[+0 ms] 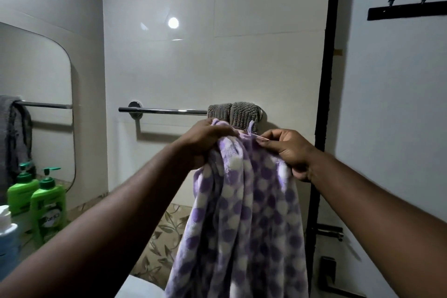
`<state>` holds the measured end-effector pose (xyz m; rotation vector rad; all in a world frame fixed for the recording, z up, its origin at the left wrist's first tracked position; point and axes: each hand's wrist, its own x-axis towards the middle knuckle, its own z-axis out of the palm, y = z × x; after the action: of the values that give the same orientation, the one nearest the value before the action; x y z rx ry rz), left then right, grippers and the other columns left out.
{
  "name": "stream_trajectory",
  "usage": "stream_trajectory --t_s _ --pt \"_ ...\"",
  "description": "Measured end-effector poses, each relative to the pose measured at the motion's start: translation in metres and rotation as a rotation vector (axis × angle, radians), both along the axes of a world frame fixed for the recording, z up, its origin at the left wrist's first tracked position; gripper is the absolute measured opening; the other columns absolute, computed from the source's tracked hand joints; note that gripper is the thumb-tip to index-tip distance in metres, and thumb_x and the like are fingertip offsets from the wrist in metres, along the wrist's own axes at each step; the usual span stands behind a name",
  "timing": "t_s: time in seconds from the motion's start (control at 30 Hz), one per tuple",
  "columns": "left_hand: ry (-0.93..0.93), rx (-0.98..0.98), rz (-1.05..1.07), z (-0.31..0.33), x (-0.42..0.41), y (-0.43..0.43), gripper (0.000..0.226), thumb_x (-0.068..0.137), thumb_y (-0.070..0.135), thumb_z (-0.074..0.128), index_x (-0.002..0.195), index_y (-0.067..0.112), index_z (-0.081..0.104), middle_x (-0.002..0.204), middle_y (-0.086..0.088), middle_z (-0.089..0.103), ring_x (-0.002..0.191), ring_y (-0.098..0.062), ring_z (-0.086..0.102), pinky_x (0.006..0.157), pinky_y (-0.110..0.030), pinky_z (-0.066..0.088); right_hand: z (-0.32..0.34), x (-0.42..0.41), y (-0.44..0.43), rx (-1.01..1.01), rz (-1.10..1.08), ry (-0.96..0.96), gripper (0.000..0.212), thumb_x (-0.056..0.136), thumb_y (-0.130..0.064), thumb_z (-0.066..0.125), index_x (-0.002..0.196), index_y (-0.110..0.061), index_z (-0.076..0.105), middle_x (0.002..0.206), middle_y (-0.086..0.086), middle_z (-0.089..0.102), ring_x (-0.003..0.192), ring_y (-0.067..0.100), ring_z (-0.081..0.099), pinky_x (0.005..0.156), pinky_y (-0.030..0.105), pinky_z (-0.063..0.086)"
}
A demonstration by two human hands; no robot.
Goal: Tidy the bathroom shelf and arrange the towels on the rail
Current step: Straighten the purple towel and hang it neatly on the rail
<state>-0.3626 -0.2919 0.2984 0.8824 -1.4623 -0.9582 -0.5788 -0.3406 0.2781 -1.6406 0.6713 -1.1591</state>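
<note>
A white tiled wall [217, 68] fills the bathroom view, with a dark vertical strip [326, 80] at its right side. In front of it hangs the spotted towel [242, 225], purple and white, which both hands hold up by its top, just below the rail [164, 111] and not over it. A mirror [36, 104] with rounded corners is on the left wall and reflects another bar with a grey cloth. The chrome rail is fixed across the wall, and the grey towel [232, 113] is folded over its right end. The left hand [205, 143] is clenched around the bunched top of the spotted towel. The right hand [290, 152] pinches the top edge between thumb and fingers, beside a small loop. A green bottle [49, 203] with a pump stands at the lower left before the mirror, and a blue bottle [7, 237] stands near it. A black hook rack [406, 9] is at the upper right.
</note>
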Motion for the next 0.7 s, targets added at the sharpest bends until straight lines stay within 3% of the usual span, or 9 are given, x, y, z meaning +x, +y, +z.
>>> stream_trajectory --t_s 0.07,0.13,0.23,0.33,0.4,0.5,0.57,0.63,0.7 --pt "0.002 -0.040 0.002 -0.004 -0.014 -0.001 0.024 0.090 -0.001 0.068 0.071 0.011 0.063 0.074 -0.013 0.067 0.075 -0.028 0.065 0.072 -0.033 0.056 0.001 0.016 0.004 -0.058 -0.046 0.019 0.013 0.093 -0.007 0.069 0.081 -0.012 0.073 0.075 0.007 0.076 0.067 0.017 0.069 0.063 0.029 0.061" --pt "-0.063 -0.118 0.006 -0.007 -0.023 -0.003 0.016 0.092 0.009 0.073 0.082 0.011 0.060 0.082 -0.009 0.068 0.087 -0.024 0.064 0.079 -0.033 0.054 0.003 0.024 0.008 -0.111 -0.097 0.044 0.018 0.093 -0.004 0.069 0.080 -0.015 0.074 0.079 0.009 0.077 0.076 0.023 0.068 0.076 0.037 0.059" --pt "-0.439 -0.193 0.115 -0.002 -0.016 -0.005 0.031 0.081 0.024 0.087 0.102 0.007 0.071 0.094 -0.013 0.073 0.085 -0.014 0.060 0.083 -0.034 0.054 0.004 0.022 0.008 -0.186 -0.125 0.088 0.010 0.081 -0.010 0.082 0.077 -0.014 0.074 0.072 0.002 0.076 0.072 0.017 0.066 0.067 0.028 0.058" --pt "-0.686 -0.251 0.270 -0.002 -0.013 -0.009 0.025 0.081 0.031 0.085 0.075 0.011 0.071 0.069 -0.003 0.060 0.067 -0.012 0.046 0.064 -0.030 0.040 0.003 0.017 0.008 -0.190 -0.125 0.142 0.032 0.061 -0.038 0.090 0.077 -0.014 0.074 0.074 0.007 0.073 0.068 0.016 0.065 0.065 0.029 0.055" --pt "-0.573 -0.242 0.318 -0.002 -0.011 -0.011 0.033 0.084 0.032 0.080 0.064 0.016 0.060 0.063 0.002 0.050 0.062 -0.013 0.040 0.060 -0.030 0.032 0.002 0.011 0.006 -0.158 -0.096 0.154 0.027 0.066 -0.040 0.086 0.072 -0.018 0.071 0.075 0.007 0.072 0.067 0.015 0.065 0.065 0.028 0.055" --pt "-0.252 -0.189 0.389 0.000 0.004 -0.011 0.020 0.076 0.032 0.078 0.073 0.015 0.066 0.068 -0.006 0.057 0.068 -0.015 0.049 0.066 -0.034 0.039 -0.004 -0.009 0.000 -0.060 0.013 0.137 0.019 0.076 -0.035 0.080 0.070 -0.020 0.070 0.067 0.000 0.070 0.056 0.008 0.062 0.052 0.021 0.052" --pt "-0.093 -0.140 0.434 0.002 0.019 -0.010 0.025 0.068 0.034 0.078 0.076 0.012 0.069 0.074 -0.012 0.062 0.073 -0.021 0.055 0.070 -0.037 0.045 -0.008 -0.023 -0.004 0.017 0.032 0.064 0.018 0.077 -0.032 0.080 0.078 -0.017 0.070 0.073 0.003 0.073 0.060 0.012 0.067 0.056 0.025 0.056" --pt "-0.010 -0.048 0.309 0.002 0.029 -0.009 0.031 0.069 0.026 0.084 0.083 0.002 0.072 0.090 -0.022 0.072 0.083 -0.029 0.063 0.083 -0.045 0.055 -0.009 -0.028 -0.007 0.070 -0.021 -0.005 0.017 0.076 -0.026 0.082 0.082 -0.014 0.071 0.079 0.009 0.075 0.064 0.017 0.070 0.061 0.029 0.059" --pt "-0.073 0.045 0.126 -0.003 0.023 -0.005 0.046 0.076 0.024 0.087 0.103 -0.010 0.073 0.111 -0.032 0.072 0.095 -0.035 0.067 0.099 -0.055 0.054 -0.007 -0.017 -0.008 0.022 -0.127 0.028 0.012 0.080 -0.017 0.082 0.081 -0.011 0.072 0.076 0.009 0.074 0.062 0.017 0.067 0.058 0.027 0.058"
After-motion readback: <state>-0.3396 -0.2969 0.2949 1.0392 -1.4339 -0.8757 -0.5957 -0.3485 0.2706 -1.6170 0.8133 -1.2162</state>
